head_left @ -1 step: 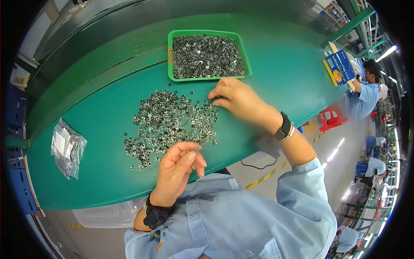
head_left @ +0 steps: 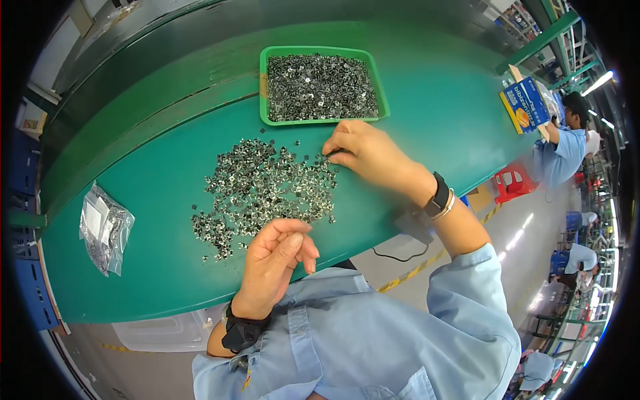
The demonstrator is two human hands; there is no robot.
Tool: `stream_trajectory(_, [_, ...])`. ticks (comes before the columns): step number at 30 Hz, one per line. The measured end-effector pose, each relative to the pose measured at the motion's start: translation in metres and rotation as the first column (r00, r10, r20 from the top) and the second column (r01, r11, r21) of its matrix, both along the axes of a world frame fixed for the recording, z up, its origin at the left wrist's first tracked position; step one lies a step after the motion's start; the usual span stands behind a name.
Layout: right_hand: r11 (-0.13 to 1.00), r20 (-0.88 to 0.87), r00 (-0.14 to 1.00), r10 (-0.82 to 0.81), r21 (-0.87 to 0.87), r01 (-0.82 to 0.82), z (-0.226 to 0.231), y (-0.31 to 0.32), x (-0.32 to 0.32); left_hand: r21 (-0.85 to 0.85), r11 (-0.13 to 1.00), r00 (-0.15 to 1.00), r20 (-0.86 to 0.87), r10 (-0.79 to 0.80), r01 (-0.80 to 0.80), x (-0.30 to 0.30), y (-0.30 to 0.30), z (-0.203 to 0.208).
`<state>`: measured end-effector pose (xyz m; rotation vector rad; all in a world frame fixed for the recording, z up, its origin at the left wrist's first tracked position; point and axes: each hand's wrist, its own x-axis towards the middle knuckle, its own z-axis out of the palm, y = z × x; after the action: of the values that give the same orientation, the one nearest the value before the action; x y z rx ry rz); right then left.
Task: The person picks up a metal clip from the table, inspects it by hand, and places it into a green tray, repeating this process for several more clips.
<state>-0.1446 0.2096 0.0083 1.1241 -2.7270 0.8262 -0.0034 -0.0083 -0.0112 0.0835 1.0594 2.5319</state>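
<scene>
A loose pile of small square metal pieces, silvery and dark, is spread over the green tabletop. At the pile's right edge my right hand has thumb and forefinger pinched on a small dark metal piece, mostly covered by the fingertips. My left hand hovers by the pile's near edge, palm turned inward. Its fingers are curled and the thumb is pressed to them; whatever they hold, if anything, is hidden. Beyond the pile stands a green tray filled with similar small metal pieces.
On the left lies a clear plastic bag of small parts with a white label. A blue and yellow box is at the table's far right, near a person in blue. A red stool and a clear plastic bin stand below table height.
</scene>
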Motion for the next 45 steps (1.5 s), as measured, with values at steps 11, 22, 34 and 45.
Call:
stream_trajectory(11, [0.978,0.07,0.997,-0.041,-0.203,0.055,0.024,-0.008,0.042,-0.139,0.987,0.996,0.015,0.086,-0.083,0.0,0.008,0.008])
stream_trajectory(22, [0.981,-0.137,0.979,0.151,-0.102,-0.166,0.032,-0.041,0.09,-0.109,0.993,0.997,0.067,0.049,-0.042,0.004,0.002,0.013])
stream_trajectory(34, [0.927,-0.071,0.997,0.043,-0.37,-0.066,0.017,-0.045,0.109,0.013,1.0,0.99,0.137,-0.03,0.029,0.008,-0.002,0.008])
stream_trajectory(45, [0.914,-0.042,0.999,0.003,-0.405,-0.02,0.013,-0.04,0.114,-0.121,0.992,0.995,0.079,0.056,-0.046,0.013,0.007,0.014])
